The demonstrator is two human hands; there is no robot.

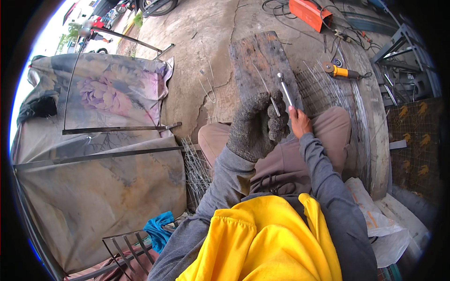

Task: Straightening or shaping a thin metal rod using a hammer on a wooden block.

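Observation:
My left hand [258,124], in a dark grey knitted glove, is closed around a thin metal rod [275,107]. One end sticks out below the curled fingers, and a thin length shows above them over the board. In my bare right hand [300,122] is a shiny steel bar [286,90] with a rounded knob at its far end, pointing away from me. Both hands are close together above my lap. Just beyond them a worn, dark-stained wooden board [255,54] lies on the concrete; the gloved hand covers its near left part.
Right of the board lie many thin wire rods [323,89] and a yellow angle grinder [344,71]. An orange machine [305,13] with cables stands far off. A bent wire [207,89] lies on the floor. Stained fabric [108,182] and metal frames fill the left; a white sack [382,225] sits right.

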